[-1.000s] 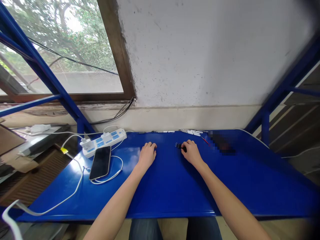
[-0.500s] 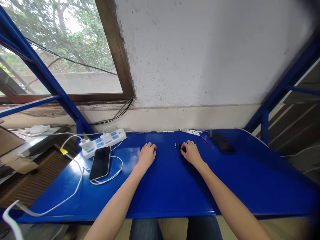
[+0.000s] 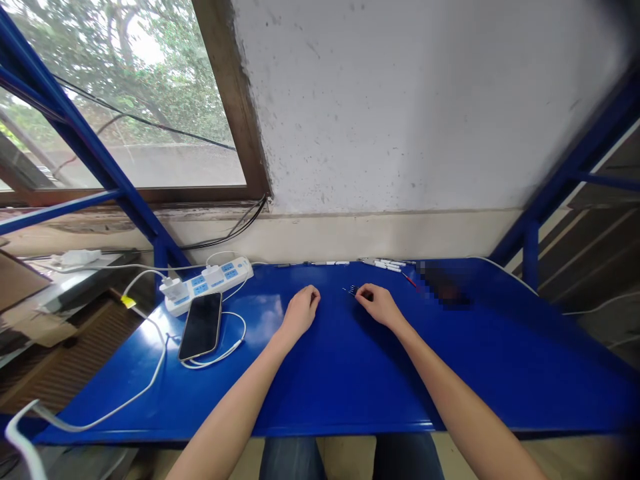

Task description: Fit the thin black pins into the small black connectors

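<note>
My right hand (image 3: 379,303) is over the table, with thumb and forefinger pinched at a small black piece with several pale, thin prongs (image 3: 353,291). A slim pale tip (image 3: 345,289) sticks out just left of it. The palm and fingers hide most of this piece, so its kind is unclear. My left hand (image 3: 302,309) is to the left, a short gap away, its fingers curled and the thumb brought near the forefinger. Whether anything is between those fingertips cannot be made out.
On the blue table (image 3: 345,387), a phone (image 3: 201,325) lies beside a white power strip (image 3: 210,287) with cables. Along the back edge lie several white pens (image 3: 383,264) and a thin red-and-black tool (image 3: 410,281). A blurred dark object (image 3: 443,283) is at right.
My left hand has moved slightly right and its fingers have drawn together. My right hand has shifted a little left, and a slim pale tip now shows beside the black piece.
</note>
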The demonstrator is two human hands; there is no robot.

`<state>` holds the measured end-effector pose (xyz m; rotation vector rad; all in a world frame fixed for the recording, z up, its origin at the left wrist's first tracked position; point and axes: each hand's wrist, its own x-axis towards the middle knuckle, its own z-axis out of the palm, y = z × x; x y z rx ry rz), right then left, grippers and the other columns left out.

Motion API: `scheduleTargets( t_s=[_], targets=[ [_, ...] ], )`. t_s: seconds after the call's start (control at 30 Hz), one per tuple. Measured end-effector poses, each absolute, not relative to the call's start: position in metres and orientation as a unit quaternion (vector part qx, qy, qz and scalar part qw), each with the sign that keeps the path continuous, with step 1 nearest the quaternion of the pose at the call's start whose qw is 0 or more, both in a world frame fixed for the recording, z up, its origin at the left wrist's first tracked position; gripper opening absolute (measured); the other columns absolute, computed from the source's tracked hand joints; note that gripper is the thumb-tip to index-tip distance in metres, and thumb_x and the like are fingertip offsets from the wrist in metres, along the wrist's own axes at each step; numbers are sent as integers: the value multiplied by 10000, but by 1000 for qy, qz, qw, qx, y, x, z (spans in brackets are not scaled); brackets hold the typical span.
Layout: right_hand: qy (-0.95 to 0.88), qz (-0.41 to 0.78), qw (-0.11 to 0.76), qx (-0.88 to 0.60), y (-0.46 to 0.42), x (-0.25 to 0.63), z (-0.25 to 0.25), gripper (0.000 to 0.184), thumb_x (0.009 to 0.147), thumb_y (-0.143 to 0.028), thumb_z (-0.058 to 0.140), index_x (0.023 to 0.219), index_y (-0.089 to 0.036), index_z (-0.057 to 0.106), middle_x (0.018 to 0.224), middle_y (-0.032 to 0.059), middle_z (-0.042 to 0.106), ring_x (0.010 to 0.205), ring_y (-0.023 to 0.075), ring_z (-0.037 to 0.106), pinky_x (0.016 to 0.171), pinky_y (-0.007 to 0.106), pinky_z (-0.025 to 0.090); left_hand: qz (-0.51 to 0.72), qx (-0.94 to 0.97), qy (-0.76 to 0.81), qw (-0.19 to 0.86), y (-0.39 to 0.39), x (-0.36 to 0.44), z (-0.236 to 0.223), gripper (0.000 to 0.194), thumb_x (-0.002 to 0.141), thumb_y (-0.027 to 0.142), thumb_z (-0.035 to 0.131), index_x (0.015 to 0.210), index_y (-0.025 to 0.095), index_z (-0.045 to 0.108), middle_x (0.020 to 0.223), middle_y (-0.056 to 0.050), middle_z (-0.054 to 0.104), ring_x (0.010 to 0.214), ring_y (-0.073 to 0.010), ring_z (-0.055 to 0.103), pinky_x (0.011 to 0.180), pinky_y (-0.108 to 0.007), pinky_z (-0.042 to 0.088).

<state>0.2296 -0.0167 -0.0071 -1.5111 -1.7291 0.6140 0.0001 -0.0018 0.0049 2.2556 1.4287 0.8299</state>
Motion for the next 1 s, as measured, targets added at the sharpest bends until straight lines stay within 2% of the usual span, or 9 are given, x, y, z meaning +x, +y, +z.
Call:
scheduleTargets(
  t_s=[0.1, 0.2, 0.3, 0.4, 0.5, 0.67, 0.87, 1.0],
  targets=[
    [-618, 368, 437, -540, -17, 227, -4, 209, 781, -378, 563, 738, -177, 596, 709, 16, 630, 667, 150, 577, 637, 263, 431, 349, 757, 483, 269, -2, 4, 6, 118, 873, 237, 451, 828, 193, 551, 713, -4, 593, 641, -135, 547, 627, -245, 402],
    [-569, 447, 464, -512, -18, 226, -1, 303, 741, -472, 614, 738, -170, 590, 640, -3, 587, 581, 123, 536, 552, 240, 406, 408, 709, 459, 346, -1, 8, 6, 130, 831, 298, 518, 811, 183, 574, 701, 0, 590, 638, -126, 545, 613, -236, 412],
    [-522, 505, 482, -490, -19, 224, 1, 353, 694, -510, 673, 723, -169, 586, 573, -35, 521, 497, 94, 467, 508, 236, 380, 436, 650, 446, 435, -1, 11, 6, 172, 768, 329, 598, 832, 170, 604, 709, -4, 600, 647, -125, 554, 621, -243, 435],
    [-475, 551, 499, -471, -20, 223, 2, 374, 636, -493, 739, 746, -163, 600, 559, -42, 508, 492, 92, 454, 508, 241, 379, 445, 595, 447, 498, -2, 12, 8, 234, 703, 336, 659, 854, 160, 627, 741, -14, 621, 656, -121, 558, 642, -253, 447],
    [-438, 585, 519, -444, -20, 223, 4, 370, 609, -448, 778, 769, -156, 617, 576, -32, 524, 534, 102, 476, 533, 245, 388, 450, 569, 444, 526, -3, 12, 10, 274, 678, 345, 684, 864, 149, 641, 750, -20, 625, 658, -115, 551, 656, -255, 447],
    [-412, 628, 532, -391, -20, 225, 5, 343, 621, -377, 793, 844, -148, 670, 650, -2, 575, 604, 117, 518, 594, 264, 412, 462, 538, 426, 562, -5, 14, 12, 323, 716, 450, 666, 804, 144, 609, 712, -24, 615, 628, -114, 557, 605, -250, 446],
    [-396, 657, 530, -362, -20, 225, 4, 330, 642, -322, 791, 906, -140, 713, 709, 28, 616, 678, 131, 550, 666, 282, 439, 457, 518, 436, 577, -7, 16, 14, 440, 752, 562, 621, 621, 156, 513, 495, 24, 510, 439, -87, 471, 452, -221, 367],
    [-378, 666, 541, -347, -19, 225, 3, 329, 648, -306, 797, 918, -130, 728, 726, 41, 626, 701, 130, 555, 676, 273, 443, 462, 514, 428, 582, -7, 15, 14, 419, 733, 539, 661, 651, 139, 568, 549, -6, 589, 480, -96, 526, 493, -225, 406]
  ],
)
